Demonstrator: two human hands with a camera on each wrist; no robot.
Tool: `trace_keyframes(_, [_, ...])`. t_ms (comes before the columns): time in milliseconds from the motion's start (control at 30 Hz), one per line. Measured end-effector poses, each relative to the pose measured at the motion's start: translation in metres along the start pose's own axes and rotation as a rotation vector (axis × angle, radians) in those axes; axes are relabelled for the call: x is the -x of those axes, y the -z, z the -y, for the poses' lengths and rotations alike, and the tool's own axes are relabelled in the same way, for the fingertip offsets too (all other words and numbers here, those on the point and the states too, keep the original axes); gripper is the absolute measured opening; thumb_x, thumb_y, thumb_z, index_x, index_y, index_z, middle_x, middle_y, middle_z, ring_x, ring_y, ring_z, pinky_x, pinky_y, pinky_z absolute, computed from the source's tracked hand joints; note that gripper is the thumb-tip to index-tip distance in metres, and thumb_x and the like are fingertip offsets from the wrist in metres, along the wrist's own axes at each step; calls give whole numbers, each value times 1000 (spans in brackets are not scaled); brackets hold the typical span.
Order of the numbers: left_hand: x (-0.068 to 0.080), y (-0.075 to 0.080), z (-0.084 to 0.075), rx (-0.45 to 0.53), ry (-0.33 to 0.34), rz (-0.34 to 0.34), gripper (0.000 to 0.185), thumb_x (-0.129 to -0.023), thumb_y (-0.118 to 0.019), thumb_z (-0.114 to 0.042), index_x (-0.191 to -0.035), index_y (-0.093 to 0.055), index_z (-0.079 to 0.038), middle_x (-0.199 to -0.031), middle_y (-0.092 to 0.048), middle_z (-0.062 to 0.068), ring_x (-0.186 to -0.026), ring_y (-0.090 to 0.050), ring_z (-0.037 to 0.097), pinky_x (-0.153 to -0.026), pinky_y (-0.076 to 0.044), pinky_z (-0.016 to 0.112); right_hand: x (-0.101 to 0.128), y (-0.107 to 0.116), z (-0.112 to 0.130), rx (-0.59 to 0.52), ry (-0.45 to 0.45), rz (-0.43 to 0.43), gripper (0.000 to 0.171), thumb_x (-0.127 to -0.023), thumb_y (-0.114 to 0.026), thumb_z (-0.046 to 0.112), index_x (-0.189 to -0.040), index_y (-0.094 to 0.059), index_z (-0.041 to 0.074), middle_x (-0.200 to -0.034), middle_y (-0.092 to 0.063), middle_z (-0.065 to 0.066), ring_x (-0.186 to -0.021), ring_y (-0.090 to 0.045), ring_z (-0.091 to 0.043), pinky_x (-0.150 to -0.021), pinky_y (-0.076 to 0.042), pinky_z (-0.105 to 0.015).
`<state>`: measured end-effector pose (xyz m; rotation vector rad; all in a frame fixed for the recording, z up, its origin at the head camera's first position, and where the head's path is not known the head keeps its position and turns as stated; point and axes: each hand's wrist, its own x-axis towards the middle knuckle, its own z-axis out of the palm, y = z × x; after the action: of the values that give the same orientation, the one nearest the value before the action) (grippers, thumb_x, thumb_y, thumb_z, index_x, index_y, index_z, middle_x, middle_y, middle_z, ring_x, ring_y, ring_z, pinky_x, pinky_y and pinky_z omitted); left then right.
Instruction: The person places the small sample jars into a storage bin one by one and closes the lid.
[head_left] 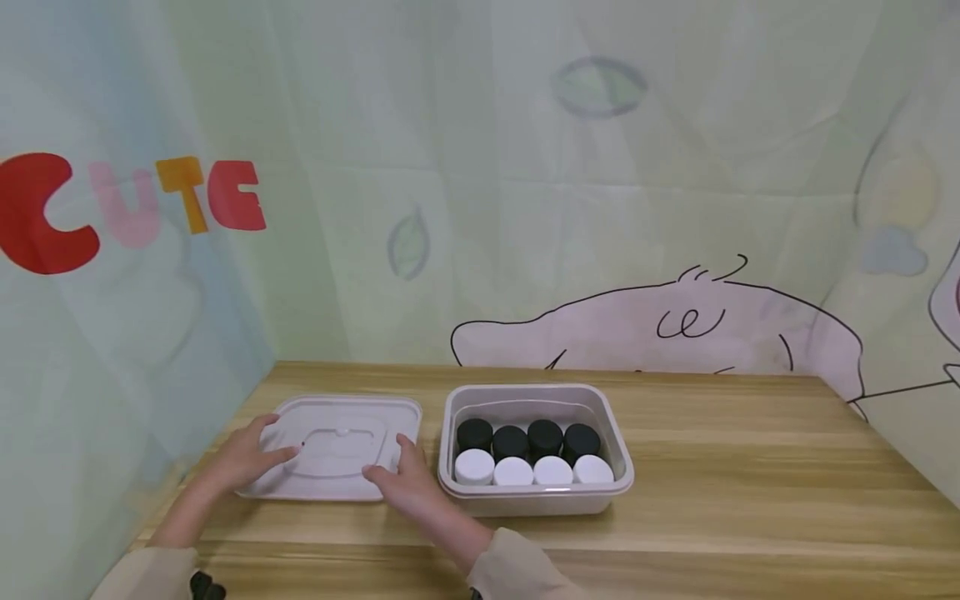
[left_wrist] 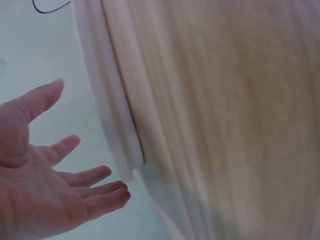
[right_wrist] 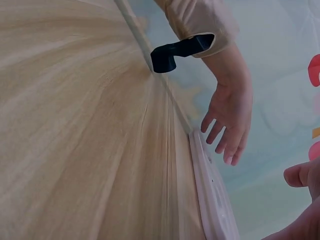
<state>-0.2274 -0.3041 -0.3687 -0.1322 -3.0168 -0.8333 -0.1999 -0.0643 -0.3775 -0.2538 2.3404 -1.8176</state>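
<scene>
A translucent white lid (head_left: 333,442) lies flat on the wooden table (head_left: 712,492), left of a white box (head_left: 611,479). My left hand (head_left: 262,454) rests on the lid's left side with fingers spread. In the left wrist view that hand (left_wrist: 75,185) is open beside the lid's rim (left_wrist: 107,117). My right hand (head_left: 393,467) touches the lid's near right corner with relaxed fingers. The right wrist view shows the lid's edge (right_wrist: 212,200), the left hand (right_wrist: 227,117) with fingers hanging straight, and part of my right hand (right_wrist: 302,175) at the frame's edge.
The box holds a row of several black round caps (head_left: 528,435) behind a row of several white ones (head_left: 534,471). A printed fabric backdrop (head_left: 525,208) closes off the table's back and left sides. Bare tabletop extends to the right of the box.
</scene>
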Motion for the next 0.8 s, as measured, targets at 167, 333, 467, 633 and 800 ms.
trace_keyframes(167, [-3,0,6,-31,21,35,70,-88,-58,-25,-124,-25,25,-124,-27,48,-113,-30,59,-92,-31,61,-3,-2,-7,-13,-3,-4,61,-83,-60,17,-133,-35,-8,-134,-37,-30,-124,-35,-41,-102,-28,-50])
trace_keyframes(333, [-4,-1,10,-33,28,59,71,-88,-57,-28,-125,-25,24,-125,-26,48,-113,-30,60,-91,-31,61,-4,-2,-10,-31,0,9,57,-83,-59,15,-131,-38,-7,-130,-42,-28,-121,-39,-42,-100,-31,-50])
trace_keyframes(467, [-4,0,13,-40,43,38,65,-88,-56,-25,-124,-29,23,-123,-30,47,-112,-33,58,-90,-34,60,-3,0,-8,-42,-9,18,54,-84,-59,15,-130,-41,-4,-130,-43,-26,-121,-39,-41,-100,-31,-51])
trace_keyframes(633, [-4,4,14,-49,116,-19,55,-88,-55,-20,-122,-35,18,-118,-40,44,-106,-41,55,-83,-40,57,2,2,-1,35,46,7,52,-81,-60,17,-128,-46,-1,-127,-48,-22,-119,-43,-36,-98,-35,-48])
trace_keyframes(800, [-2,11,14,-18,139,-35,53,-88,-54,-21,-122,-38,15,-116,-42,44,-104,-43,55,-79,-42,56,9,9,12,44,102,17,51,-80,-61,16,-127,-49,1,-124,-48,-20,-94,-55,-24,-81,-46,-37])
